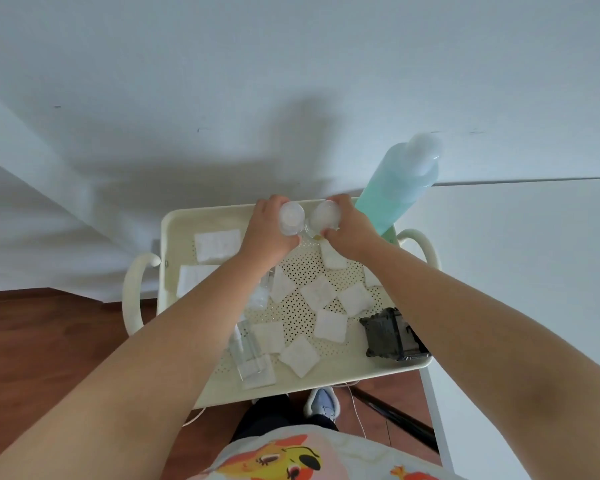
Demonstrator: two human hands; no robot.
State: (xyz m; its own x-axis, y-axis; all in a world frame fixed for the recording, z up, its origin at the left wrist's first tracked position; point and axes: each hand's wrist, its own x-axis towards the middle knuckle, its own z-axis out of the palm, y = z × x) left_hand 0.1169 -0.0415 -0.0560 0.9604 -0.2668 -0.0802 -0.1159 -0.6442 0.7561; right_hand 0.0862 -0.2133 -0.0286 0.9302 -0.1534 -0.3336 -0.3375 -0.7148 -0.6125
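Over the far edge of a cream perforated cart tray (291, 384), my left hand (269, 233) grips a small clear bottle (291, 218), its round end turned toward me. My right hand (347, 230) holds a second small clear round container (323, 216) right beside it; the two nearly touch. Several white cotton pads (329, 325) lie scattered on the tray under my forearms. Another clear bottle (246, 344) lies on the tray's left side, partly behind my left forearm.
A tall bottle of green liquid (392, 188) stands at the tray's far right corner. A dark plastic box (388, 336) sits near the right rim. The cart has curved handles (132, 292) on both sides. White walls surround it; a white surface (534, 306) is to the right.
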